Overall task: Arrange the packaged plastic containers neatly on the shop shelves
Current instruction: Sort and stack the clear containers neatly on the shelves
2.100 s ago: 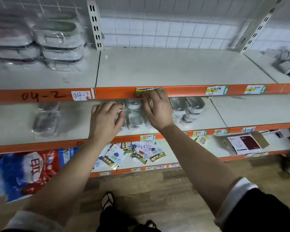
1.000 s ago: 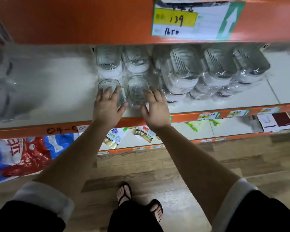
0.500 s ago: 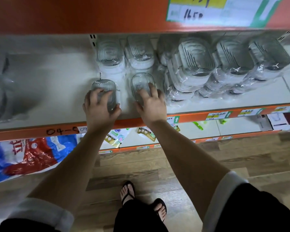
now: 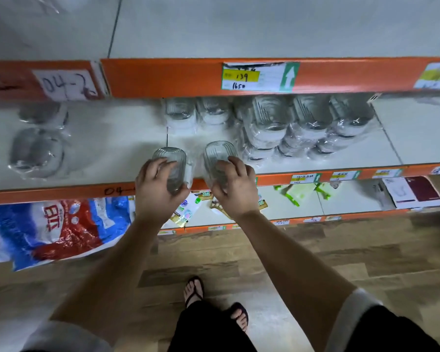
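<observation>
Two packs of clear ribbed plastic containers sit at the front edge of the middle shelf [image 4: 87, 153]. My left hand [image 4: 158, 189] grips the left pack [image 4: 169, 154] with fingers curled over its near end. My right hand [image 4: 233, 185] grips the right pack [image 4: 217, 151] the same way. Both packs reach out to the orange shelf lip. Behind them stand two more small packs [image 4: 196, 113]. To their right lies a row of larger wrapped container stacks [image 4: 305, 123].
Another wrapped container pack [image 4: 36, 151] lies at the shelf's left. The upper shelf's orange edge [image 4: 163, 77] carries a price label [image 4: 259, 76]. Below are sachets [image 4: 186, 207], a red and blue bag [image 4: 51, 227] and a box [image 4: 412, 191]. My sandalled feet [image 4: 214, 301] stand on wood flooring.
Both hands have drawn the two front packs toward me, from mid-shelf to the front lip. The camera has risen, so the upper shelf's top shows again.
</observation>
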`<act>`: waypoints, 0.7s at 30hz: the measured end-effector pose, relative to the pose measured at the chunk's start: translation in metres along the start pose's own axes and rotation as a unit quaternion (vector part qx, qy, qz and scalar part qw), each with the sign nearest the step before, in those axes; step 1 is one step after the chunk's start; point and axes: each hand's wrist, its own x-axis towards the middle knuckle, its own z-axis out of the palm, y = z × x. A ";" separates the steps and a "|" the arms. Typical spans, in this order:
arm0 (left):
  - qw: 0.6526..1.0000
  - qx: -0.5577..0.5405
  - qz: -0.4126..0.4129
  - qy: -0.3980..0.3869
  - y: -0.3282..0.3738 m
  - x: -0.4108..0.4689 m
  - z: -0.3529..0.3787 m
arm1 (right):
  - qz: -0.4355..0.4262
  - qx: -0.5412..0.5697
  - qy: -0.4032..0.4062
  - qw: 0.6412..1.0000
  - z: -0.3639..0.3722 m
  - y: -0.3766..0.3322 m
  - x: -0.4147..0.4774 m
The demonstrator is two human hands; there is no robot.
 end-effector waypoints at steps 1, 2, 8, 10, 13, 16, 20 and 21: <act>1.000 0.000 0.003 0.006 0.007 -0.006 -0.009 | 0.000 0.002 0.000 1.000 -0.011 -0.005 -0.008; 1.000 0.001 0.007 0.012 0.014 -0.011 -0.019 | -0.003 0.001 0.002 1.000 -0.021 -0.009 -0.015; 0.999 0.004 0.038 0.037 0.059 -0.040 -0.080 | -0.021 0.020 0.042 0.999 -0.082 -0.030 -0.056; 0.998 0.002 0.047 0.047 0.074 -0.051 -0.100 | -0.035 0.029 0.070 0.997 -0.103 -0.036 -0.072; 0.997 0.003 0.058 0.058 0.089 -0.064 -0.120 | -0.076 0.056 0.115 0.989 -0.129 -0.044 -0.087; 0.995 0.010 0.063 0.079 0.099 -0.072 -0.145 | -0.118 0.081 0.142 0.979 -0.158 -0.061 -0.091; 0.991 0.004 0.071 0.115 0.105 -0.064 -0.177 | -0.154 0.083 0.174 0.969 -0.186 -0.092 -0.076; 0.989 0.005 0.075 0.129 0.105 -0.060 -0.185 | -0.159 0.082 0.177 0.968 -0.192 -0.100 -0.069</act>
